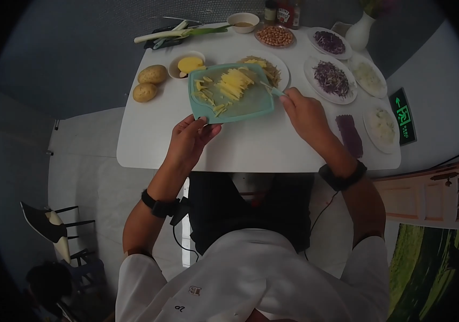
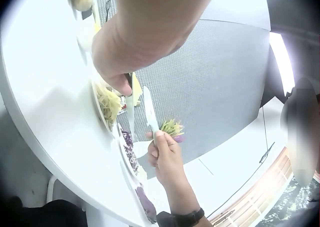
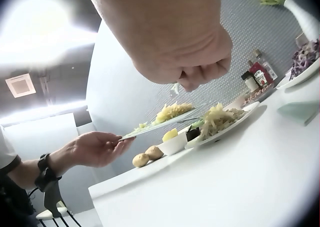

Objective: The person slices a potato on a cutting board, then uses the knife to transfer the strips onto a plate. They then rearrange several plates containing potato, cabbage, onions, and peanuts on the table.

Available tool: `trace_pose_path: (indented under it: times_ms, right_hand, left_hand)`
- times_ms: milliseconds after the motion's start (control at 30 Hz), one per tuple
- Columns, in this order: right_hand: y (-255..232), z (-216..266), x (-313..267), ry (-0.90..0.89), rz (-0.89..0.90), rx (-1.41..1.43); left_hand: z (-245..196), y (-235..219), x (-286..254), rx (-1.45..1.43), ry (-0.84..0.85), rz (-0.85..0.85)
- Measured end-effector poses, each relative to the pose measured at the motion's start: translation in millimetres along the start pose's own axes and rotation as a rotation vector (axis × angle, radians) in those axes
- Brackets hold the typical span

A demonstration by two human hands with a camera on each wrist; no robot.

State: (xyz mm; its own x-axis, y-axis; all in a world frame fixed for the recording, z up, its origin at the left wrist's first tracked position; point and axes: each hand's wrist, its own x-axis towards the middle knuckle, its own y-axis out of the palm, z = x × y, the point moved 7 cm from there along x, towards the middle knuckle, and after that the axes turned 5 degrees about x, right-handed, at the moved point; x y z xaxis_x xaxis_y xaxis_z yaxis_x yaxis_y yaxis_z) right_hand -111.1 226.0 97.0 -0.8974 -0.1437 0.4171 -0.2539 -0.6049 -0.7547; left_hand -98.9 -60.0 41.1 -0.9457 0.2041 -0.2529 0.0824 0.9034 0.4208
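My left hand point(image 1: 191, 137) grips the near-left corner of a pale green cutting board point(image 1: 256, 106), with the thumb on top. The board is raised above the table, as the right wrist view shows. Yellow potato strips point(image 1: 235, 83) lie heaped in its middle, with looser pieces at its left. My right hand point(image 1: 306, 115) holds a knife point(image 2: 148, 104) by its light green handle, the blade end near the board's right side. Behind the board, partly hidden by it, a white plate point(image 1: 286, 72) bears more shredded potato point(image 3: 220, 119).
Two whole potatoes point(image 1: 152, 74) and a bowl point(image 1: 173, 68) with peeled potato stand at the left. Leeks point(image 1: 168, 35), a sauce bowl point(image 1: 244, 17), peanuts point(image 1: 275, 36) and bottles point(image 1: 288, 15) line the back. Plates of shredded purple cabbage point(image 1: 331, 79), a vase point(image 1: 359, 32) and a purple cloth point(image 1: 350, 136) are at the right.
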Motion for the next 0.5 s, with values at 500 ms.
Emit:
trace_pose_path:
  times_ms: [500]
  right_hand:
    - [4.5, 30.6, 20.4, -0.235, -0.159, -0.147]
  left_hand:
    - [-3.5, 11.9, 37.0, -0.053, 0.049, -0.037]
